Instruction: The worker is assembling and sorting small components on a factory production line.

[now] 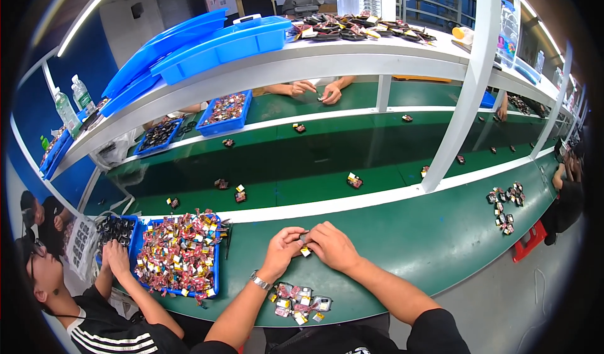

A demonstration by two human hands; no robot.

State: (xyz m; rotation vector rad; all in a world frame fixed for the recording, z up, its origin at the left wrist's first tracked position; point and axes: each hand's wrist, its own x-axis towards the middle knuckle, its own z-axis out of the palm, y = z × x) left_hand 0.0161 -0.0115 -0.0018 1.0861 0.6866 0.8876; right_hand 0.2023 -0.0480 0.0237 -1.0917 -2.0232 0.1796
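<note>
Green tabletop (pixel 402 241), busy line. Both hands pinch one small part (pixel 305 251): left (pixel 282 248), right (pixel 331 246), fingers closed on it. Keep it low over the pile (pixel 300 305), grip edges only.

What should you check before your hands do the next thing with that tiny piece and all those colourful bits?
1. Both hands on the small piece: ok. The left hand and right hand meet around it above the green bench.
2. Grip firm: cannot tell, the fingers hide most of it.
3. Pile of small pieces close by: ok, it lies on the bench just in front of the person's body, below the hands.
4. Blue tray of colourful pieces within reach: ok, it sits left of the left hand.
5. Neighbour's hand out of the way: ok, it is at the tray's far left side.
</note>
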